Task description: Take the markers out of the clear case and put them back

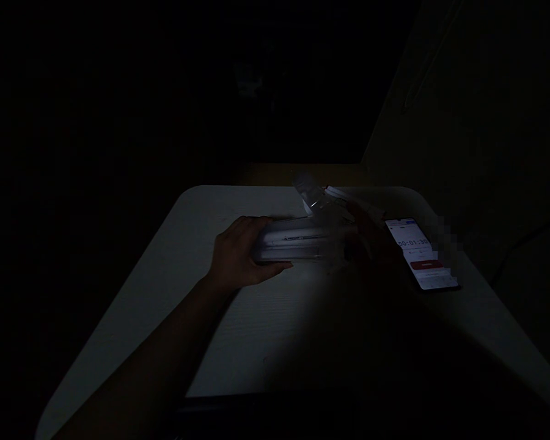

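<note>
My left hand is closed around the left end of a clear plastic pack, its fingers over the far side and its thumb along the near side. Long white pieces lie side by side inside; their kind is hard to make out. At the pack's right end, which is blurred, my right hand is in deep shadow. One of its fingers points up and away, but whether the hand grips the pack cannot be seen. A loose clear plastic flap sticks up behind the pack.
On the white table, a lit phone showing a timer lies to the right. Behind my right hand lies a slim white item with reddish ends. A dark edge crosses the bottom. Darkness hides most surroundings.
</note>
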The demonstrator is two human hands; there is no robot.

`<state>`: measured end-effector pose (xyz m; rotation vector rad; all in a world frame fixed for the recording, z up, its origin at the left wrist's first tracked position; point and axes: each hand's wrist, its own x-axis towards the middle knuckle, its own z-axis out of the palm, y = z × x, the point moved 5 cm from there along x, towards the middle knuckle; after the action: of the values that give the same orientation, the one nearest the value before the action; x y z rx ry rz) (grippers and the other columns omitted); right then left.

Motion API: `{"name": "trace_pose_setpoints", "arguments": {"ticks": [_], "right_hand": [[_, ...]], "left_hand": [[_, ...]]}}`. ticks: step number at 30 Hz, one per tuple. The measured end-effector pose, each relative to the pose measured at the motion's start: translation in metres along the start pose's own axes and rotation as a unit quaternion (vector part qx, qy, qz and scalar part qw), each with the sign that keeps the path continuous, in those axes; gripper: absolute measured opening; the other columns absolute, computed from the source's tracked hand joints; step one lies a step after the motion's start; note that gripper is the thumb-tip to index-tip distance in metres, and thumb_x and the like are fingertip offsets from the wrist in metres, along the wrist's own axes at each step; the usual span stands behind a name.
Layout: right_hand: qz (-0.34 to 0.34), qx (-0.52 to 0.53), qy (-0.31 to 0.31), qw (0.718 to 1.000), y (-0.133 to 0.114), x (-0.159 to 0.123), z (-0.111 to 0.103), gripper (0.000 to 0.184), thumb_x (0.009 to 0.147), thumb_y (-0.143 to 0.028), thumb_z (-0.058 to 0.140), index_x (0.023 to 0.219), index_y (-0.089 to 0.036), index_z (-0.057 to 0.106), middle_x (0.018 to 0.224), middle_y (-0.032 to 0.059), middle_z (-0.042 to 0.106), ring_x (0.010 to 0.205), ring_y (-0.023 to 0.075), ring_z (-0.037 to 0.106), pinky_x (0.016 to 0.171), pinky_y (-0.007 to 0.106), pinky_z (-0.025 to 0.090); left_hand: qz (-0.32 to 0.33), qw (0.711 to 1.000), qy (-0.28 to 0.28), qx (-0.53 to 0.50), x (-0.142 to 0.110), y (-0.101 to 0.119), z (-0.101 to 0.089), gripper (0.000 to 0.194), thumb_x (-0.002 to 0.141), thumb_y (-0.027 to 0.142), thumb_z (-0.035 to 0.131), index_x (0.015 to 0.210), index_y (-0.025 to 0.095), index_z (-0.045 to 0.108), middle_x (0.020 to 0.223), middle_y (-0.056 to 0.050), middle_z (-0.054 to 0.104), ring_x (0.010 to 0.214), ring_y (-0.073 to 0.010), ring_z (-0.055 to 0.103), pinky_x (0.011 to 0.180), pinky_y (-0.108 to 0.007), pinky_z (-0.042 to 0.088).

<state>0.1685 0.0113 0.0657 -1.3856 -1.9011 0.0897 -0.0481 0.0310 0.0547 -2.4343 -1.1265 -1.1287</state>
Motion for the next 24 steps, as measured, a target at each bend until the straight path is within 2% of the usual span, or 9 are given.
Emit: {"name": "trace_pose_setpoints", "arguments": {"ticks": [3,6,12,18,21,24], "right_hand": [[-0.021,0.015,-0.026,0.999,0.002,0.0,0.006,0.049,0.091,-0.028,0.028,0.14,-0.025,0.027,0.142,0.0021,0.036,0.13,0.0179,0.036,0.108,0.041,0.033],[-0.028,0.021,-0.039,0.999,0.007,0.0,0.012,0.051,0.09,-0.026,0.028,0.141,-0.029,0.024,0.142,0.0008,0.035,0.13,0.018,0.036,0.107,0.043,0.035],[-0.015,0.039,-0.026,0.999,0.005,0.0,0.01,0.049,0.091,-0.026,0.03,0.139,-0.033,0.027,0.139,-0.0011,0.041,0.125,0.0175,0.042,0.103,0.04,0.041],[-0.038,0.013,-0.018,0.999,0.013,0.002,0.01,0.046,0.091,-0.031,0.028,0.136,-0.028,0.035,0.137,0.0026,0.043,0.127,0.0184,0.04,0.105,0.041,0.036],[-0.075,-0.054,-0.006,0.996,0.028,0.006,0.011,0.048,0.09,-0.033,0.023,0.133,-0.021,0.039,0.136,0.0074,0.043,0.128,0.0207,0.038,0.105,0.043,0.034],[-0.004,-0.191,-0.051,0.98,0.053,0.006,0.017,0.052,0.086,-0.036,0.033,0.133,-0.013,0.039,0.142,0.0164,0.031,0.132,0.0324,0.028,0.101,0.053,0.034]], "left_hand": [[-0.001,1.0,-0.007,0.0,0.0,-0.001,0.001,0.069,0.057,0.059,0.067,0.111,0.02,0.047,0.099,-0.007,0.063,0.086,-0.0226,0.06,0.075,-0.035,0.049],[0.0,1.0,-0.005,-0.006,0.0,-0.001,0.001,0.069,0.057,0.058,0.068,0.111,0.02,0.048,0.099,-0.007,0.063,0.086,-0.023,0.06,0.074,-0.035,0.049],[-0.001,1.0,0.002,-0.018,-0.001,-0.002,0.001,0.069,0.058,0.056,0.069,0.112,0.019,0.048,0.1,-0.008,0.062,0.088,-0.0236,0.06,0.075,-0.036,0.048],[-0.006,1.0,0.001,-0.017,-0.002,-0.001,0.001,0.069,0.058,0.056,0.068,0.112,0.02,0.048,0.101,-0.007,0.062,0.089,-0.0237,0.06,0.076,-0.036,0.049],[-0.018,1.0,0.0,-0.02,-0.002,-0.002,0.001,0.069,0.058,0.055,0.069,0.113,0.02,0.047,0.101,-0.008,0.062,0.089,-0.0235,0.06,0.076,-0.035,0.049],[-0.032,0.999,-0.001,-0.02,-0.002,-0.004,0.0,0.069,0.057,0.056,0.069,0.112,0.019,0.048,0.099,-0.008,0.062,0.088,-0.0232,0.06,0.075,-0.035,0.049]]}}
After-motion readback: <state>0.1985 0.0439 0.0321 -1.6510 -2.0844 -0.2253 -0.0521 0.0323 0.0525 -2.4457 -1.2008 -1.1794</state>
